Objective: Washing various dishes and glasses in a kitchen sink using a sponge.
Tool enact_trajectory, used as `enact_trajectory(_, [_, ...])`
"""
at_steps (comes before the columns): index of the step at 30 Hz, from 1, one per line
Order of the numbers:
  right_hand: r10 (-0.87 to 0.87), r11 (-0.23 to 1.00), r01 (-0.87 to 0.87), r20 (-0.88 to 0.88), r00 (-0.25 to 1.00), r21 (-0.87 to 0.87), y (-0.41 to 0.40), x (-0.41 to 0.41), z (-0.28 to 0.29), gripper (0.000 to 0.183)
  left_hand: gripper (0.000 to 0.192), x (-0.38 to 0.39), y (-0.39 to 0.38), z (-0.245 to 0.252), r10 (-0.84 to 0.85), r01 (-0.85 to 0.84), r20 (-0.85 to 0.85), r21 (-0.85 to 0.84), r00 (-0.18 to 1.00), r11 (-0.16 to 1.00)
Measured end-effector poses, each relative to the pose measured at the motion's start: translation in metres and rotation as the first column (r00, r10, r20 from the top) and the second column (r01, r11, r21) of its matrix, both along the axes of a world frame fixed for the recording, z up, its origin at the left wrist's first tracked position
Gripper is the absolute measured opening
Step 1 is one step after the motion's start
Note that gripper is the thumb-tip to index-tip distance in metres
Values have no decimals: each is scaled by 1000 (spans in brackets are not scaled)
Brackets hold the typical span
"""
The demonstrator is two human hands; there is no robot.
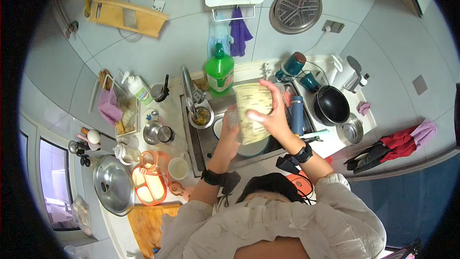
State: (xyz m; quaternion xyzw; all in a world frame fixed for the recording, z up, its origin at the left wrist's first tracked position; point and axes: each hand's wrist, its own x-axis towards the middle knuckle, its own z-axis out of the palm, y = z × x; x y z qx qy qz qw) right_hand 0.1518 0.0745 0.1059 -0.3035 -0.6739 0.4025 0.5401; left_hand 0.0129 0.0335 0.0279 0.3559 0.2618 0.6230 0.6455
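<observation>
Over the steel sink [194, 154], a pale yellow-green container [253, 108] with dark dashed markings is gripped by my right hand [275, 115], thumb on its near face and fingers over its upper right edge. At its left side, my left hand [230, 136] is closed around a clear, glass-like vessel [233, 117], partly hidden by the container. Below both hands a large pale bowl or basin [257, 148] sits in the sink. The faucet [188, 90] stands to the left, above a strainer cup [202, 116] with food scraps.
Behind the sink stands a green detergent bottle [220, 73]. A blue bottle [297, 115] and a black pot [331, 106] are on the right. Left are a steel bowl [152, 132], a cream cup [178, 168], a divided plate [151, 189], a glass lid [114, 185] and a wooden board [145, 226].
</observation>
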Motion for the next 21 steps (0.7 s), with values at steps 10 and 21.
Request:
enact_trajectory(10, [-39, 941, -58, -275, 961, -334, 7, -3, -16, 78, 67, -8, -14, -3, -119, 185, 265, -240, 957, 953])
enact_trajectory(21, [-296, 913, 143, -377, 877, -383, 56, 20, -39, 71, 72, -22, -16, 1, -17, 53, 203, -173, 979, 984])
